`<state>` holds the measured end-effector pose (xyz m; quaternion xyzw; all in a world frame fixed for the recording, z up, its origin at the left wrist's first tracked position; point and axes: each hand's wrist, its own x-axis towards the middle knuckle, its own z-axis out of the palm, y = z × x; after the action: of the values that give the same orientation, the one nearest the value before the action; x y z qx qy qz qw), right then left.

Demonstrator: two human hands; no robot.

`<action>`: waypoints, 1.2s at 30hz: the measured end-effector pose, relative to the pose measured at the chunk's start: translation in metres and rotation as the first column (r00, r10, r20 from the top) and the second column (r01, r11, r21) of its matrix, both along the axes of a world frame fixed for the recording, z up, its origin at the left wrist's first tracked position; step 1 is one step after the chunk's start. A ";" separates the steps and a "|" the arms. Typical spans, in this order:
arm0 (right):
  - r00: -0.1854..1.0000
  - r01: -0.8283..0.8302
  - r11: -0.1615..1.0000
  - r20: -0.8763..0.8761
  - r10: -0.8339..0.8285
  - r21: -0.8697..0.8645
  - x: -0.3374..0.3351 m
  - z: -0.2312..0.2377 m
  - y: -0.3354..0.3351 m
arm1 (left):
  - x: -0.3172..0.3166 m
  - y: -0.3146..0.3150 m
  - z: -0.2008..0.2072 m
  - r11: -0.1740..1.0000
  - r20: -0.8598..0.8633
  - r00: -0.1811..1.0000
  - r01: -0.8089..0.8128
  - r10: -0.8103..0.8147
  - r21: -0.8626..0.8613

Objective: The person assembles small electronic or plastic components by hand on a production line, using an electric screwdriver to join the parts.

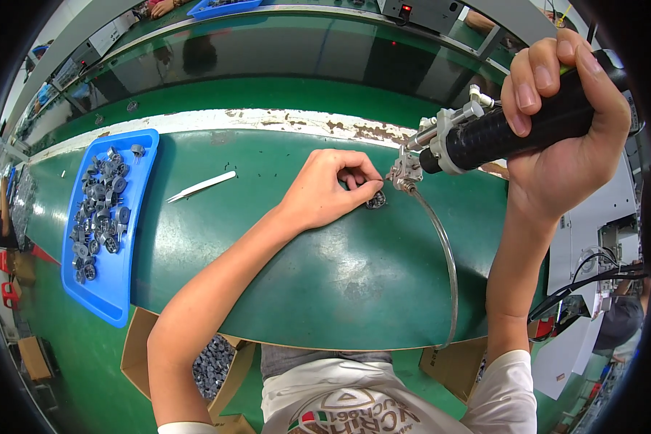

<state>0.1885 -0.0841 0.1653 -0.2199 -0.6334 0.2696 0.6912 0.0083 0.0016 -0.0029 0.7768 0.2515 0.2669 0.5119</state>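
Observation:
My left hand (330, 188) rests on the green workbench (304, 275) and pinches a small dark round part (376, 200) against the surface. My right hand (560, 123) grips a black powered screwdriver (513, 126) held nearly level, its metal nose (405, 171) pointing left and down, right beside the small part. A clear tube (445, 253) runs from the nose down past the bench's near edge.
A blue tray (108, 217) with several small dark parts lies at the left. White tweezers (200, 186) lie between tray and hand. A cardboard box (213, 365) of dark parts sits below the bench edge. Cables and equipment (600, 275) crowd the right.

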 end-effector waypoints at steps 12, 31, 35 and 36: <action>1.000 0.019 1.000 0.013 -0.019 0.001 -0.008 0.002 -0.004 | -0.001 0.001 -0.001 1.000 0.048 0.999 0.026 -0.026 0.008; 1.000 0.022 1.000 0.012 -0.023 0.019 0.001 0.002 -0.006 | -0.003 0.001 0.001 1.000 0.060 0.998 0.029 -0.029 -0.003; 1.000 0.018 1.000 0.000 -0.018 0.018 0.001 0.002 -0.005 | -0.002 0.001 -0.001 1.000 0.049 0.998 0.027 -0.027 0.016; 1.000 0.023 0.999 0.016 -0.023 0.023 0.001 0.001 -0.004 | -0.002 0.001 -0.001 1.000 0.048 0.998 0.026 -0.027 0.016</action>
<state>0.1900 -0.0881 0.1658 -0.2215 -0.6396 0.2524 0.6914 0.0062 0.0029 -0.0036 0.7772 0.2267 0.2808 0.5154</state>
